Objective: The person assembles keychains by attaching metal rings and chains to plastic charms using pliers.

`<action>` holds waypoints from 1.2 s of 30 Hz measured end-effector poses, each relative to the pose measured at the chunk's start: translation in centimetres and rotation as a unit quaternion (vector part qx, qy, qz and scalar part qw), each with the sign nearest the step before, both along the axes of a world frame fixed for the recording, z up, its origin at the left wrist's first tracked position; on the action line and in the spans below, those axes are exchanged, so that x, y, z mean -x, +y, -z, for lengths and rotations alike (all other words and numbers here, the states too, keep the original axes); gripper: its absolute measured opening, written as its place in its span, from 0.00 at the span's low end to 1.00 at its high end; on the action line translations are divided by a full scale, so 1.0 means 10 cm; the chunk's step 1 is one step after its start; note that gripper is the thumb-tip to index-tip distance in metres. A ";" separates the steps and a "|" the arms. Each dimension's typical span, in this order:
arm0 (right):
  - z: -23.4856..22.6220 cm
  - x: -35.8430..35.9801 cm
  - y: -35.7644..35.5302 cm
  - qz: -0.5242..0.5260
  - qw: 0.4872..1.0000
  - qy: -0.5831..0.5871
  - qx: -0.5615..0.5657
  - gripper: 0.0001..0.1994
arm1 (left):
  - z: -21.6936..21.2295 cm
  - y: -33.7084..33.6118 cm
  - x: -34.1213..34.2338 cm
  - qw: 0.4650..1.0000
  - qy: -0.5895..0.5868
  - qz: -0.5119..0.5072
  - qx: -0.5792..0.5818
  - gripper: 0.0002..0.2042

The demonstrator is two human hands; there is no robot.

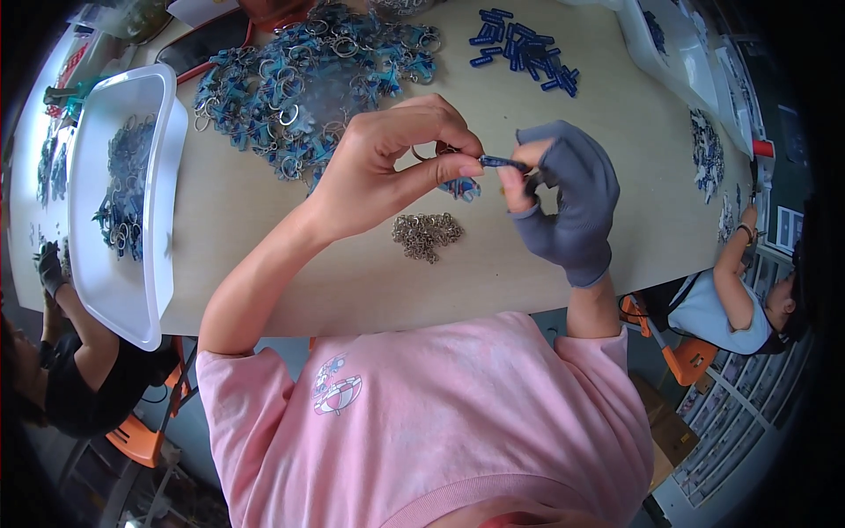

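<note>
My left hand (387, 163), bare, pinches a keychain between thumb and forefinger. Its metal ring (420, 152) shows inside the curl of my fingers, and a blue charm (461, 188) hangs below my thumb. A small dark-blue tag (500, 162) bridges the gap between my two hands. My right hand (568, 202), in a grey fingerless glove, is curled at the tag's other end. A small dark object (533, 182) sits in its fingers, too blurred to name. Below my hands lies a small pile of metal links (427, 236).
Keychains with blue charms (299, 88) are heaped at the far left, blue tags (528, 53) at the far right. A white tub (167, 194) stands left, another white container (673, 66) far right. Co-workers sit at left and right, one in a light-blue top (717, 312).
</note>
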State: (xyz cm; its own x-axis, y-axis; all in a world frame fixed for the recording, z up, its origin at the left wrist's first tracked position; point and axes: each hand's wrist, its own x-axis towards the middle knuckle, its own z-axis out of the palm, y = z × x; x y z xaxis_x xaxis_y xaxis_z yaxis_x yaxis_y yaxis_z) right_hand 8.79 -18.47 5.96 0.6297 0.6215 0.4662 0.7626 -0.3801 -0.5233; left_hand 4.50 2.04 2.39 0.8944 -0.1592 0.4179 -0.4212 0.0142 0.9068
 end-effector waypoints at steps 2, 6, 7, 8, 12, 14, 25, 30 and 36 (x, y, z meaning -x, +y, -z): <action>0.04 0.01 -0.01 0.001 0.964 -0.261 0.052 0.11 | -0.05 0.04 -0.02 0.999 -0.025 0.000 -0.035 0.04; -0.04 -0.05 -0.05 -0.049 0.997 -0.065 0.004 0.10 | -0.14 0.13 -0.02 0.992 -0.053 0.036 -0.106 0.06; -0.06 -0.04 -0.09 -0.056 0.986 0.154 -0.029 0.10 | -0.14 0.12 -0.02 0.992 -0.054 0.036 -0.106 0.06; -0.07 -0.03 -0.10 -0.059 0.927 0.365 -0.060 0.09 | -0.13 0.11 -0.01 0.993 -0.044 0.037 -0.105 0.06; -0.08 -0.07 -0.06 -0.071 0.986 0.153 -0.002 0.08 | -0.09 0.10 0.01 0.996 -0.006 0.063 -0.058 0.05; -0.06 -0.04 -0.08 -0.064 0.927 0.363 -0.071 0.08 | -0.08 0.09 0.01 0.997 0.005 0.060 -0.056 0.05; -0.05 0.01 0.03 -0.056 0.998 -0.034 0.010 0.12 | -0.07 0.12 0.01 0.930 0.295 0.180 0.123 0.06; -0.02 0.03 -0.01 -0.044 0.979 -0.185 0.071 0.14 | -0.10 0.14 -0.01 0.930 0.290 0.195 0.113 0.08; -0.05 0.05 0.01 -0.048 0.980 -0.182 0.066 0.12 | -0.03 0.09 0.03 0.956 0.242 0.136 0.094 0.07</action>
State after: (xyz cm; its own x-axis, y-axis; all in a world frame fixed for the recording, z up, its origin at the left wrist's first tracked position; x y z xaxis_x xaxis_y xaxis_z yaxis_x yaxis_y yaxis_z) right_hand 8.25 -18.37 6.45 0.3724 0.7388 0.5616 0.9251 -0.3441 -0.1607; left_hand 4.24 2.93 2.69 0.9263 -0.3766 0.0103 0.0891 0.2456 0.9653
